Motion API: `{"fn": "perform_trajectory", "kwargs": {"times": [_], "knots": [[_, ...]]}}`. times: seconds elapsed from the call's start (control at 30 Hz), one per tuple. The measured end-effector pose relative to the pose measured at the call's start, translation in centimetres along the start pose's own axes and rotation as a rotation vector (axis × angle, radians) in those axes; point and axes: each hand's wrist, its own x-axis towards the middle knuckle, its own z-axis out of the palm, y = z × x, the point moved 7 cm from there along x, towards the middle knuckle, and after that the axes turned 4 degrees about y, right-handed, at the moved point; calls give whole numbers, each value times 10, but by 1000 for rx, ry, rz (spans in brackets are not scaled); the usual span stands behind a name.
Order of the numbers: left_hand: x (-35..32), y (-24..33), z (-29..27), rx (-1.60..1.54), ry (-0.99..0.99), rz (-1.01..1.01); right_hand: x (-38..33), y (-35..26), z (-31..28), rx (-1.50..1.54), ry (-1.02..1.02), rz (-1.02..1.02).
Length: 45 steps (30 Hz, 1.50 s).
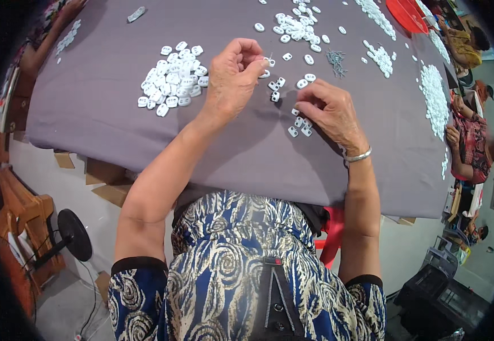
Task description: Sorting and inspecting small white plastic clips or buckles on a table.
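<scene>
My left hand (232,74) pinches a small white plastic piece with a hole (270,62) between thumb and fingertips. A thin pin-like bit seems to stick up from it, too fine to be sure. Just right of it, my right hand (332,111) is low over the cloth, its thumb and fingers closed at a small white piece (296,112). Several similar white pieces with dark holes (306,132) lie below those fingertips. Between my hands sits a little cluster of white pieces (274,87), and two white ovals (306,80) rest above my right hand.
A heap of white two-holed ovals (170,79) lies left on the grey cloth-covered table (241,153). Farther off are loose white ovals (295,27) and grey pins (336,61). At the right are more white heaps (433,96), a red tray (406,16) and other people. A fan (75,235) stands lower left.
</scene>
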Motion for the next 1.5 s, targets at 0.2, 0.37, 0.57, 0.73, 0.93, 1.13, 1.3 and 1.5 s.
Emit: {"fn": "perform_trajectory", "kwargs": {"times": [0.2,0.37,0.57,0.73,0.93,1.13,1.3,1.5], "knots": [[2,1,-3,23,36,22,3,2,2,48,98,-4],[8,1,-12,-13,83,46,22,-12,6,-31,134,-123],[7,3,-13,-30,113,53,55,-14,22,-178,57,-270],[6,3,-12,-48,135,66,61,-9,41,-184,-45,-205],[4,4,-8,-61,120,39,58,-14,42,-223,-3,-296],[1,2,-3,-68,90,22,50,2,20,82,245,-50],[-7,2,6,23,-34,-11,51,15,16,560,208,150],[-6,-1,13,58,-71,-13,48,15,17,634,204,169]]}}
